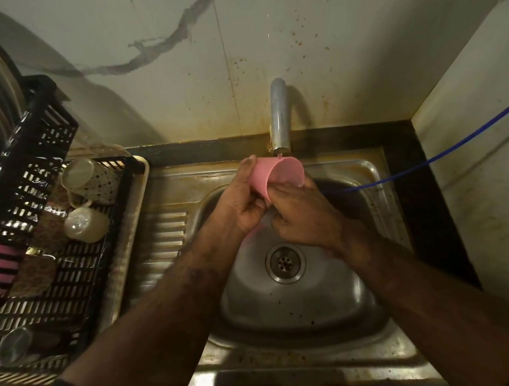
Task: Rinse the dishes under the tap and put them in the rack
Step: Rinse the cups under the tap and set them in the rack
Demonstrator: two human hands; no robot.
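Two bare forearms reach from the bottom of the view over the steel sink (373, 314). The left hand (242, 202) is wrapped around the bottom end of a pink plastic cup (271, 173), and the right hand (301, 213) pinches its rim, so both hands are closed on it. The cup is tipped on its side, with the tap (279, 118) spout just above its mouth. Well off to the left of the hands, the black rack (80, 265) already has two see-through cups (85, 221) in it. The pink cup is being rinsed and must go there next.
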